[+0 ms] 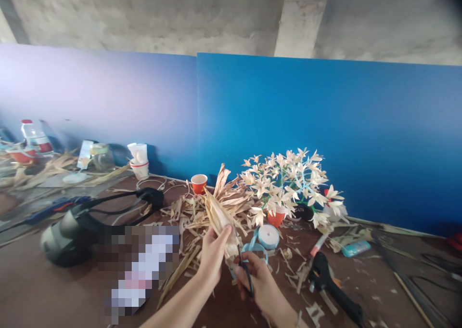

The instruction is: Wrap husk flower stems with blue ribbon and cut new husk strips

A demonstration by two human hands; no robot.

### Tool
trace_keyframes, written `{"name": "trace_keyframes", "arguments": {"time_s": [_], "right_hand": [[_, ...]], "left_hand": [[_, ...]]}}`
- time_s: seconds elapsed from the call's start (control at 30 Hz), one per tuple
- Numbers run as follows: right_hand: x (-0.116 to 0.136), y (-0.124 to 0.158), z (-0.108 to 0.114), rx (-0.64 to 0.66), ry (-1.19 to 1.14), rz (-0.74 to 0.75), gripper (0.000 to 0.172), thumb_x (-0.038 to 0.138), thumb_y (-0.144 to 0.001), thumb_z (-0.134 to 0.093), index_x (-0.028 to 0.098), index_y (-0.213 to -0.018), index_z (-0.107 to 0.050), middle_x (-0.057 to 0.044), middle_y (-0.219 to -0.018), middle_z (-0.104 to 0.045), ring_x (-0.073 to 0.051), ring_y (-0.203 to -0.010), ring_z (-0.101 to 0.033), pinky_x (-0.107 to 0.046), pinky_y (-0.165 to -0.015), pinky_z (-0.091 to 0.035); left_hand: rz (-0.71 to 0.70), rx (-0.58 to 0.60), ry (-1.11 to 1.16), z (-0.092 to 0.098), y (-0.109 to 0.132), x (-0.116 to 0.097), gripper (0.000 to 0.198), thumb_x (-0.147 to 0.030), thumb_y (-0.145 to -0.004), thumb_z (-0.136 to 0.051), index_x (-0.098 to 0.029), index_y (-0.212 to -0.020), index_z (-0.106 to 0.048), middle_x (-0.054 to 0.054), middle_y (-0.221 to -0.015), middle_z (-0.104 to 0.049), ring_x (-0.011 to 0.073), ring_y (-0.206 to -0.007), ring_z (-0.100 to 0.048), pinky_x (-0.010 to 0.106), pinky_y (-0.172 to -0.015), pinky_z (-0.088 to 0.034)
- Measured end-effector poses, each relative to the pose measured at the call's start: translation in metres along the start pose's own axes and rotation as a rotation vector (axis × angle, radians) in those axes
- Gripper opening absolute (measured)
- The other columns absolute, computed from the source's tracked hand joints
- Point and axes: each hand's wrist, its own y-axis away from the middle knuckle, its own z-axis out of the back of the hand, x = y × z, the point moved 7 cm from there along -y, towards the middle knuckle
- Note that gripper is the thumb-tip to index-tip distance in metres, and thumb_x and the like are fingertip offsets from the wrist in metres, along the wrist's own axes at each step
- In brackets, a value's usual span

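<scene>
My left hand [213, 252] pinches a dry corn husk [221, 217], whose pointed end rises up and to the left. Black-handled scissors [246, 272] are in my right hand [258, 277], their blades against the right side of the husk, near its lower part. Just behind my hands lies a roll of pale blue ribbon [268, 236]. Beyond it, cream husk flowers [288, 178] stand in an orange paper cup [276, 217]. A heap of dry husks [231, 198] spreads behind the held one.
A black glue gun [334, 287] lies at the right, near a light blue packet [356, 248]. At the left are a dark strapped object [68, 236] and a blurred, pixelated item [142, 270]. An orange cup [198, 183] and white cups [139, 162] stand by the blue partition [325, 116].
</scene>
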Motion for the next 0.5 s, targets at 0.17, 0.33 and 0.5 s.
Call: {"name": "trace_keyframes", "arguments": {"time_s": [0.17,0.33,0.5], "right_hand": [[-0.0017,-0.0003,0.0002,-0.01,-0.011,0.006,0.045,0.055,-0.062,-0.065,0.018,-0.08,-0.047,0.008,-0.046,-0.043,-0.003,-0.035,-0.038,-0.015,-0.033,-0.03],[0.0001,0.0004,0.0007,-0.019,0.023,-0.004,0.044,0.054,-0.063,-0.065,0.017,-0.079,-0.047,0.008,-0.047,-0.042,-0.004,-0.036,-0.037,-0.015,-0.034,-0.03],[0.0053,0.0009,0.0025,-0.021,0.063,0.013,0.041,0.051,-0.064,-0.065,0.016,-0.078,-0.048,0.008,-0.047,-0.043,-0.003,-0.036,-0.036,-0.015,-0.034,-0.028]], "left_hand": [[0.021,-0.007,0.047,-0.002,0.0013,-0.0025,0.028,-0.037,-0.063,-0.068,-0.014,-0.075,-0.056,-0.004,-0.054,-0.053,0.0078,-0.045,-0.048,0.018,-0.043,-0.037],[0.034,-0.022,0.041,-0.0007,0.0008,-0.0029,0.029,-0.038,-0.061,-0.069,-0.015,-0.071,-0.056,-0.003,-0.054,-0.054,0.0079,-0.045,-0.048,0.018,-0.043,-0.037],[0.049,-0.013,0.031,-0.001,-0.0006,-0.0023,0.029,-0.039,-0.061,-0.068,-0.015,-0.071,-0.055,-0.004,-0.054,-0.053,0.0077,-0.044,-0.048,0.018,-0.043,-0.036]]}}
